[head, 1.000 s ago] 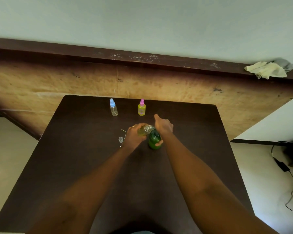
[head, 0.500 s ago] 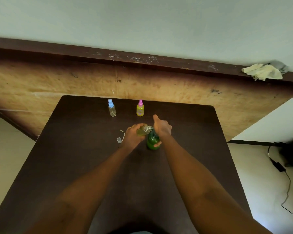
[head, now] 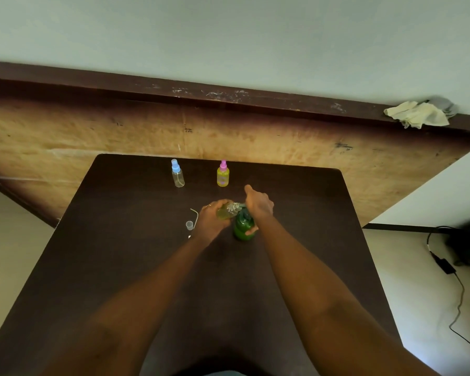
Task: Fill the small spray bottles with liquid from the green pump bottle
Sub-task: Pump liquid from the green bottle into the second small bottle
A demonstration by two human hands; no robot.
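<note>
The green pump bottle [head: 242,228] stands mid-table. My right hand [head: 258,204] grips its top from above, thumb low on the bottle's side and one finger pointing away. My left hand [head: 211,217] holds a small uncapped spray bottle [head: 227,211] with yellowish liquid, tilted with its mouth at the pump's nozzle. Its loose spray head with a dip tube [head: 195,216] and a clear cap [head: 189,225] lie just left of my left hand. At the far edge stand a clear bottle with a blue cap [head: 177,173] and a yellow-filled bottle with a pink cap [head: 222,174].
The dark brown table [head: 125,256] stands against a wooden panel with a dark ledge. A crumpled cloth [head: 418,115] lies on the ledge at right. A black cable and adapter [head: 445,267] lie on the floor to the right.
Both hands stay at the pump bottle in the same grip; only the camera view has shifted slightly.
</note>
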